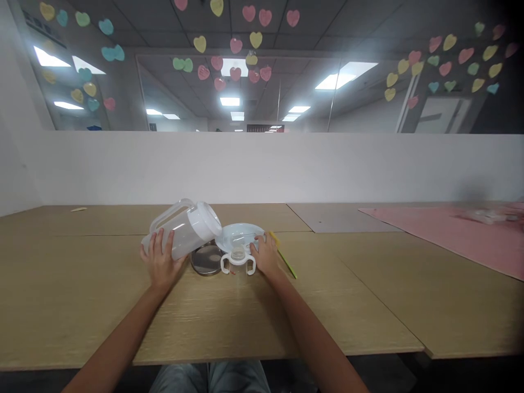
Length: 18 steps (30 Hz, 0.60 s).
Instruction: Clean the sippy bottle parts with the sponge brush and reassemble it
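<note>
My left hand is wrapped round the base of a clear plastic pitcher with a white lid and handle. The pitcher is tilted, its lidded top pointing right and slightly up. My right hand rests against a small clear cup with two white handles, fingers curled on its right side. Behind the cup lies a pale translucent round plate. A round metal lid lies flat on the table between the pitcher and the cup.
A yellow-green stick lies on the wooden table just right of my right hand. A pink mat with a blurred clear object covers the far right. A white partition wall runs behind the table.
</note>
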Available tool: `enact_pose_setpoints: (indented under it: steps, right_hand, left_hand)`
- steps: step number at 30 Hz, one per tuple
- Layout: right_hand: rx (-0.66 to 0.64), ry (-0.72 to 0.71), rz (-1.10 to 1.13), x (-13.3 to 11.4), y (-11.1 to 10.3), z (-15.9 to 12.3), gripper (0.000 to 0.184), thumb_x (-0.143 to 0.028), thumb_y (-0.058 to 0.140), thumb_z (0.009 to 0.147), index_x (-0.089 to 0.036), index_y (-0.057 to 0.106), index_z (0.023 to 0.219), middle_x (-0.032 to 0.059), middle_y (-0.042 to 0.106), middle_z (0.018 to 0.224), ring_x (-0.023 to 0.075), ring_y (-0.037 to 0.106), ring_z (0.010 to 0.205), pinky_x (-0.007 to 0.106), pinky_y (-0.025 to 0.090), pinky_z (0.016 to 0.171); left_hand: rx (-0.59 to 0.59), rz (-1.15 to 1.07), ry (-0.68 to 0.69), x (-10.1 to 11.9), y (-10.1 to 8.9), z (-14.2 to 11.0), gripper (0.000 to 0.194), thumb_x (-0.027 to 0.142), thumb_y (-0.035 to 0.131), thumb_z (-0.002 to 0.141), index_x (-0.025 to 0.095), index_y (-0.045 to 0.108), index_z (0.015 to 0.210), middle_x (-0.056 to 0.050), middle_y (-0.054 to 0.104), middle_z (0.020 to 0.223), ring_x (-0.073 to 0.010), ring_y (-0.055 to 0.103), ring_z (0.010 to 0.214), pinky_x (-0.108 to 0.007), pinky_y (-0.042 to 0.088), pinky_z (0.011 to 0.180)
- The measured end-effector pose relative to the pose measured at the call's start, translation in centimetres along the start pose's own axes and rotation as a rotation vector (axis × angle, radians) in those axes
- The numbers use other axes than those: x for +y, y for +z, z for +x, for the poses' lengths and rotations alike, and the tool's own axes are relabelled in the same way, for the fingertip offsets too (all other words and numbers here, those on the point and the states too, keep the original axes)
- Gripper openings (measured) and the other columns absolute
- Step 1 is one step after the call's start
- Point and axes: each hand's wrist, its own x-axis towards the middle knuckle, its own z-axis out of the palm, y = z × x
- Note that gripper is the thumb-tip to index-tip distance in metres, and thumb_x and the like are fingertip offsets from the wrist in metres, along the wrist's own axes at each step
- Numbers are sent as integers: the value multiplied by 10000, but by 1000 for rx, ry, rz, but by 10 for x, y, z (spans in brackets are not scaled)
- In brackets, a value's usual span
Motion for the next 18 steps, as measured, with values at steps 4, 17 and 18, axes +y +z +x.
enact_pose_setpoints:
  steps: [4,17,18]
  right_hand:
    - [-7,4,7,0,0,0,314,-310,454,872,-146,590,1102,168,454,1279,278,383,1211,370,304,970]
    - [-2,18,20,-1,-1,0,317,-305,462,865,-146,589,1108,175,462,1276,288,382,1224,384,314,970]
    - [-1,22,21,-1,-1,0,317,-306,462,864,-147,588,1108,174,461,1278,289,383,1222,385,316,968]
  left_hand:
    - [-19,14,41,-1,-1,-1,720,474,593,772,231,331,1397,-149,285,1473,-357,228,1350,-589,26,1075]
    - [-55,27,104,-3,2,-2,678,449,579,790,243,343,1391,-142,286,1475,-346,231,1354,-585,21,1081]
    - [-53,23,104,-4,3,-2,692,459,582,787,236,336,1394,-149,289,1471,-349,234,1352,-586,25,1081]
